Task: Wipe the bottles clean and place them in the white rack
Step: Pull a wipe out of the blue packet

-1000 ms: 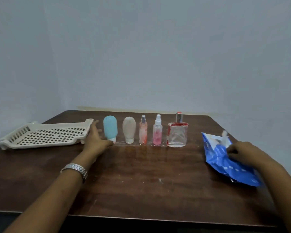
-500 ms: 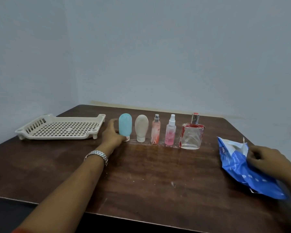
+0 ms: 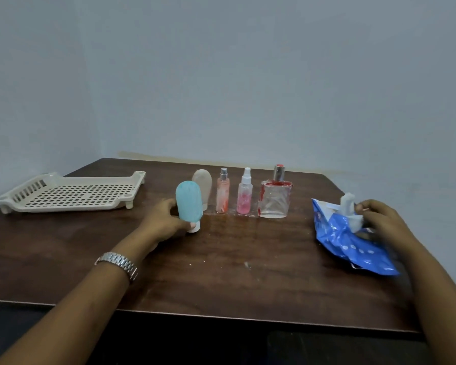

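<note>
Readying blue bottle [image 3: 188,201] and wipe [image 3: 349,209]
The left hand [image 3: 163,222] clasps the blue bottle low, steadying it for wiping; the right hand [image 3: 379,219] pinches the wipe, packet [image 3: 348,243] beneath its fingers

The person's forearms are bare, entering the view at 7 and 5 o'clock. On the left wrist, just behind the left hand [image 3: 163,222], sits a silver metal band [image 3: 117,263] of small brick-like links, shiny, worn snug like a watch bracelet.
</note>
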